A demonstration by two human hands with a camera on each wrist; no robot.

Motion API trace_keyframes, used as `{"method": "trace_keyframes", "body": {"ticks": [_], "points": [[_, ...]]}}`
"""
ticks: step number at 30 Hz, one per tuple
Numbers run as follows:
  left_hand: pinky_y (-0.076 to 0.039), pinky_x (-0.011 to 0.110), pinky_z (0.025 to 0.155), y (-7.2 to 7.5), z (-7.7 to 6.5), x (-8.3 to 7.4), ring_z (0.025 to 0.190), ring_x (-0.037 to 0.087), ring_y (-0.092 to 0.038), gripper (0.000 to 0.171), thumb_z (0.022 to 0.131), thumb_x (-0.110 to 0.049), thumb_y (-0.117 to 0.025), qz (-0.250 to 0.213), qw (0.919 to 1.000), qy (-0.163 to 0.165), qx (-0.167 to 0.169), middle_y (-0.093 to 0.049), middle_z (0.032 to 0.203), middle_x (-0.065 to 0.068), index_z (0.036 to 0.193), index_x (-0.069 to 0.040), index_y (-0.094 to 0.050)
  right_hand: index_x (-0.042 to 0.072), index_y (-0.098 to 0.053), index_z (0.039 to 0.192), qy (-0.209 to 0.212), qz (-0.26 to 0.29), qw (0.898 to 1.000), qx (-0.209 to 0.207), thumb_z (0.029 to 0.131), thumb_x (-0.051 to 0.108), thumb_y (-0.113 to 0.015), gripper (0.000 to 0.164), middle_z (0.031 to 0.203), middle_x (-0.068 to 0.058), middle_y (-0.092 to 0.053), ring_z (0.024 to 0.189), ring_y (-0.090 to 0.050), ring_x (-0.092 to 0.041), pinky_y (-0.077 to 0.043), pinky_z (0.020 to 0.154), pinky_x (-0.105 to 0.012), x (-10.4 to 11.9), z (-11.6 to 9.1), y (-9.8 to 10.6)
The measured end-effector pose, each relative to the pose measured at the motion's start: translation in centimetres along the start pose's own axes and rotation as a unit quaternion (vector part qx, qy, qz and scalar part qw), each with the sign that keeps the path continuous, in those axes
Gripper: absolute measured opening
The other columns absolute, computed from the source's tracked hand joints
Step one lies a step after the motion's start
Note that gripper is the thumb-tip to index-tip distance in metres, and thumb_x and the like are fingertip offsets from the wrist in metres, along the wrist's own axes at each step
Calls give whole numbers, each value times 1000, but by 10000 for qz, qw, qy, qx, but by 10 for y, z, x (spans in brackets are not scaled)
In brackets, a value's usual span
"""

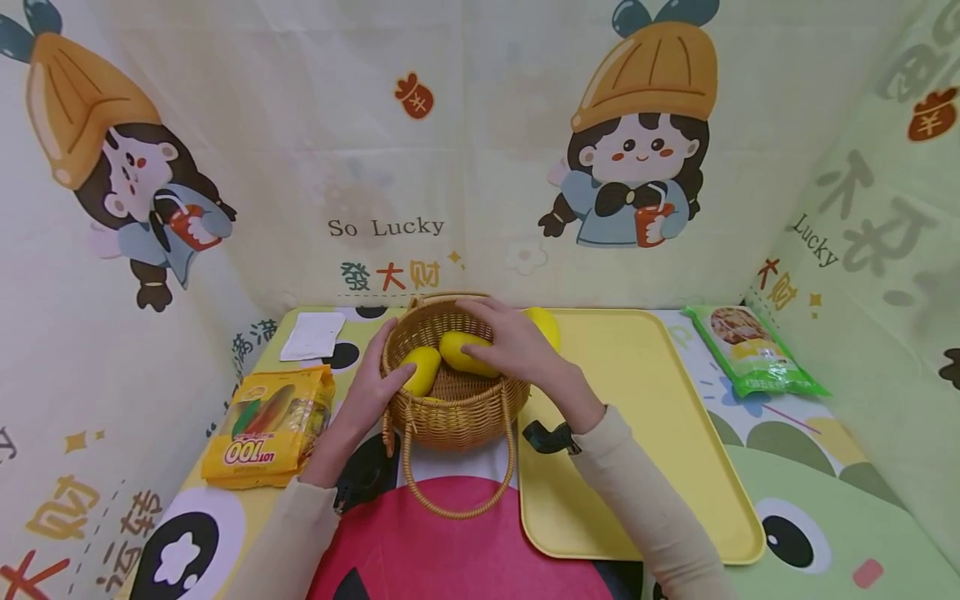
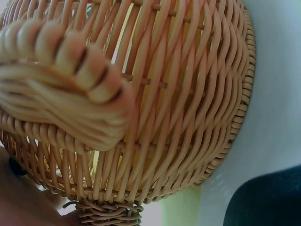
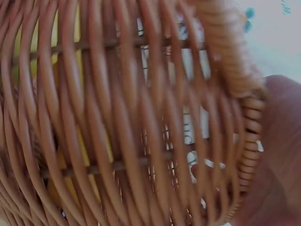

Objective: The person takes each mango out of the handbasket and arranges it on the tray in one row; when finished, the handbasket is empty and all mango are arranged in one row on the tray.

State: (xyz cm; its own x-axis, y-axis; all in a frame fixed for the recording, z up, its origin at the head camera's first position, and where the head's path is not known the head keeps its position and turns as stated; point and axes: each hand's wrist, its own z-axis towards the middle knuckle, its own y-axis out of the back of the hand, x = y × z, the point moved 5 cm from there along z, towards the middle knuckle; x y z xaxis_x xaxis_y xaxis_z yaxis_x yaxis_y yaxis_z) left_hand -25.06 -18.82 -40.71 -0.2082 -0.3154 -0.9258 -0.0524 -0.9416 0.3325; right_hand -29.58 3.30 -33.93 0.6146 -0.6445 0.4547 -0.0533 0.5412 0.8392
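Note:
A woven wicker basket [image 1: 457,425] is between my two hands in the head view, its mouth facing up toward me. Inside it lie smooth, oval yellow fruits, one at the left [image 1: 422,372] and another beside it [image 1: 456,350]. My left hand [image 1: 369,385] grips the left rim, thumb over the edge. On the right rim, my right hand [image 1: 519,343] holds on with its thumb reaching inside across the second fruit. The basket's looped handle [image 1: 459,515] hangs down in front. Both wrist views are filled by the wicker side [image 2: 183,94], with yellow showing through the gaps.
A yellow tray [image 1: 637,467] lies right of the basket, with another yellow fruit [image 1: 545,327] behind the basket's right side. An orange snack bag [image 1: 266,429] and a white packet [image 1: 312,336] are at left. A green packet [image 1: 753,350] lies far right, by the cloth wall.

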Motion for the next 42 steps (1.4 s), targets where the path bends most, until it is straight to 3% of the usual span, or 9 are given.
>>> {"method": "trace_keyframes", "body": {"ticks": [6, 17, 22, 26, 33, 42], "points": [[-32, 61, 115, -2, 1, 2, 148, 37, -27, 77, 96, -32, -58, -63, 10000, 16, 8, -14, 166, 1, 159, -35, -14, 22, -47, 148, -56, -760, 9954, 583, 90, 31, -68, 62, 149, -8, -50, 123, -60, -27, -55, 94, -42, 2, 8, -10], [-28, 61, 118, -1, 2, 1, 151, 35, -23, 76, 96, -32, -57, -119, 9998, -82, 121, -13, 166, 1, 159, -34, -13, 20, -51, 146, 24, -1427, 9822, 1220, 89, 34, -69, 61, 141, -7, -57, 120, -61, -28, -52, 99, -45, 0, 22, -25], [-26, 61, 118, 1, 2, 2, 151, 33, -22, 74, 97, -30, -56, -178, 9997, -112, 113, -13, 166, 1, 158, -36, -14, 21, -51, 146, 25, -1737, 9717, 1599, 91, 38, -66, 59, 135, -8, -60, 114, -62, -28, -51, 97, -45, 2, 28, -33], [-26, 62, 118, 0, 2, 3, 151, 35, -22, 74, 98, -31, -55, -249, 9995, -146, 133, -13, 166, 1, 159, -35, -13, 22, -48, 148, -127, -1822, 9633, 1968, 88, 36, -69, 66, 139, -9, -57, 120, -59, -29, -49, 101, -45, 0, 31, -38], [-27, 62, 118, -1, 3, 3, 150, 36, -24, 73, 98, -30, -54, -325, 9991, -239, 132, -13, 165, 1, 159, -34, -13, 21, -45, 150, -244, -1646, 9591, 2290, 85, 30, -74, 72, 148, -14, -51, 131, -53, -33, -45, 108, -47, -3, 33, -42], [-26, 61, 118, 1, 2, 4, 150, 35, -22, 73, 99, -27, -54, -390, 9989, -242, 103, -13, 166, 2, 159, -31, -13, 22, -48, 148, -109, -1741, 9537, 2451, 84, 22, -73, 69, 149, -8, -50, 124, -57, -30, -48, 105, -43, -2, 34, -47]]}}
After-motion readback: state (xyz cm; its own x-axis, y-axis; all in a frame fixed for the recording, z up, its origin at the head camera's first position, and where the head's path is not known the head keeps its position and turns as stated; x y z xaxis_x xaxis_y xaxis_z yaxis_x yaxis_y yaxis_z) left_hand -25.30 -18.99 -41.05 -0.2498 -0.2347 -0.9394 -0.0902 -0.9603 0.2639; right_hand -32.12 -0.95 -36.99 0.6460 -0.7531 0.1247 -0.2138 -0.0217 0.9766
